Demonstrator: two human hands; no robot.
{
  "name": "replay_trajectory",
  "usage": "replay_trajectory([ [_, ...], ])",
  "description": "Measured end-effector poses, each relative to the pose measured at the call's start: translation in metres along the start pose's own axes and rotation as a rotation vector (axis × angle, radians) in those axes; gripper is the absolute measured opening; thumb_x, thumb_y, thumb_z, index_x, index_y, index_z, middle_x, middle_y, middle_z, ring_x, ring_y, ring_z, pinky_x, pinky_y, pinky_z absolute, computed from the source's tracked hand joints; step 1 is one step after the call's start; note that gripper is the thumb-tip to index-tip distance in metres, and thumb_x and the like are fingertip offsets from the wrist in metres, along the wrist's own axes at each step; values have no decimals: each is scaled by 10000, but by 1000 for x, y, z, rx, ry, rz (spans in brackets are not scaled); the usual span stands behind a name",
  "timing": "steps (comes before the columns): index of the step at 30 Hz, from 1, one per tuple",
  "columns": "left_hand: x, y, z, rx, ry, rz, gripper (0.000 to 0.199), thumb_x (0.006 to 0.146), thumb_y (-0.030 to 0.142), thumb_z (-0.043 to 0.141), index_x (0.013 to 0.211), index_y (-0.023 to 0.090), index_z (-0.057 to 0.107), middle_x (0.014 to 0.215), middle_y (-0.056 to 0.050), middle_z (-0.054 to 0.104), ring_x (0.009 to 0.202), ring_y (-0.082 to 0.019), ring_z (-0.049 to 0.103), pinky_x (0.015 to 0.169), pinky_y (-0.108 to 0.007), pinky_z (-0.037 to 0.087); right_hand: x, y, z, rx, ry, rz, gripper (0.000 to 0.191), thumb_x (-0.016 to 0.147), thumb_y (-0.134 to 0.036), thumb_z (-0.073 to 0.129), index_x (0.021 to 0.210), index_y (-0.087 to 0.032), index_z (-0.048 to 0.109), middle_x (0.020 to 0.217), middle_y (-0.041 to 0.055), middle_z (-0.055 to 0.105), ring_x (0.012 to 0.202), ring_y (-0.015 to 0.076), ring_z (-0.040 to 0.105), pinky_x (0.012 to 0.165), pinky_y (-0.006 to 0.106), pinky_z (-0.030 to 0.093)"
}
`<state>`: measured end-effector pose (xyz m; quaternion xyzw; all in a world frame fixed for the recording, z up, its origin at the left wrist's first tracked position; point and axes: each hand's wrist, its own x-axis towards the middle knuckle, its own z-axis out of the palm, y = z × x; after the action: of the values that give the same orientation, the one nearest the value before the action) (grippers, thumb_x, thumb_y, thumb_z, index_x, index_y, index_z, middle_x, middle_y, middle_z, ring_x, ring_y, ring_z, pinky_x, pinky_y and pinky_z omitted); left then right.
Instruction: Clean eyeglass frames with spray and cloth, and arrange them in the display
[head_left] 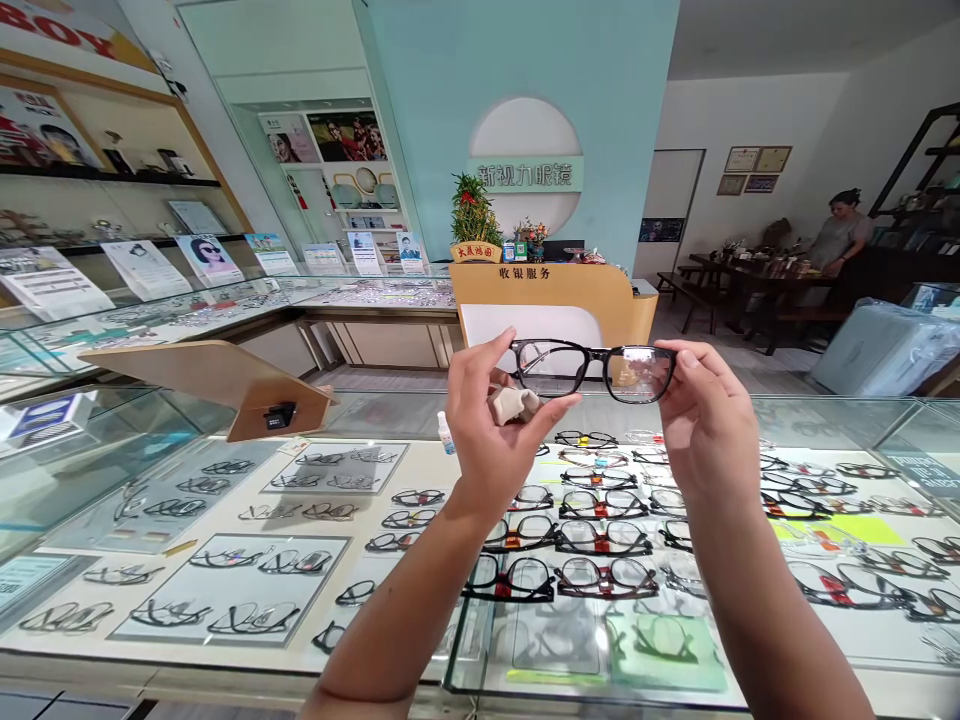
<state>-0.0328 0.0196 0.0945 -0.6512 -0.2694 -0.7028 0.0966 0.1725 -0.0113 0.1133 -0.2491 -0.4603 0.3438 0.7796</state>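
A pair of black-framed glasses (596, 355) is held up in front of me, above a glass display case (420, 670). My left hand (491, 415) grips its left end, with a crumpled beige cloth (514, 402) tucked in the same fingers. At the right end, the thumb and fingers of my right hand (709, 415) pinch the corner of the frame. Both lenses face forward and the frame is nearly level. Rows of other glasses (604, 535) lie inside the case below my hands.
A small white bottle (445, 434) stands on the case behind my left wrist. To the left is a tilted wooden-framed mirror or board (202, 375). A wooden counter (547, 300) stands beyond, and a person (847, 235) is by a table at the far right.
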Motion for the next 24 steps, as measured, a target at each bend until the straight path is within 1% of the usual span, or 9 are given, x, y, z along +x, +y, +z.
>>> replay_trajectory([
  [4,0,1,0,-21,5,-3,772,835,425,995,1511,303,645,1297,-77,647,910,-153,592,792,-297,612,3,-1,-1,40,-27,40,140,981,-407,820,1016,-282,873,946,8,797,860,147,737,859,281,626],
  [6,-1,3,0,-31,-20,-76,770,848,434,984,1526,313,640,1390,-98,636,927,-154,607,797,-297,618,4,1,-2,39,-40,44,159,968,-426,832,1028,-284,869,950,12,810,870,161,757,870,308,643],
  [8,-2,5,-1,-55,-60,-190,773,868,468,963,1551,330,627,1462,-114,622,920,-151,621,763,-286,615,4,3,-3,8,-43,29,172,964,-445,835,1023,-285,855,980,19,829,907,183,780,904,350,658],
  [10,-2,7,-3,-71,-88,-290,770,871,513,951,1553,341,637,1431,-113,649,912,-154,637,734,-277,608,3,4,-4,-44,-46,11,182,977,-463,819,1010,-285,833,1025,29,846,963,206,798,944,393,664],
  [13,-1,10,-5,-58,-78,-354,739,839,558,964,1492,337,697,1292,-99,693,918,-166,655,746,-283,606,3,7,-5,-98,-56,17,217,988,-493,803,999,-278,821,1062,41,862,1027,223,806,994,428,659],
  [16,1,12,-6,-46,-70,-383,707,827,566,971,1448,333,728,1237,-90,687,928,-168,662,751,-282,599,5,8,-7,-109,-71,53,259,981,-530,806,986,-272,833,1055,45,869,1047,230,811,1038,450,653],
  [19,2,13,-7,-36,-71,-394,705,819,555,979,1438,330,730,1230,-87,679,992,-189,676,791,-295,608,6,11,-8,-101,-79,88,269,971,-547,815,982,-279,839,1071,47,875,1055,238,818,1069,470,648],
  [22,1,13,-6,-17,-39,-337,714,812,541,988,1442,332,722,1258,-88,676,1090,-216,681,871,-325,620,10,16,-9,-70,-70,121,278,942,-549,840,985,-274,834,1077,54,876,1048,249,823,1066,487,645],
  [24,0,13,-4,-7,-21,-286,720,823,523,985,1458,330,705,1289,-90,664,1146,-227,674,897,-328,624,14,20,-9,-59,-89,145,290,939,-549,836,988,-264,830,1051,62,874,1036,253,822,1045,487,643],
])
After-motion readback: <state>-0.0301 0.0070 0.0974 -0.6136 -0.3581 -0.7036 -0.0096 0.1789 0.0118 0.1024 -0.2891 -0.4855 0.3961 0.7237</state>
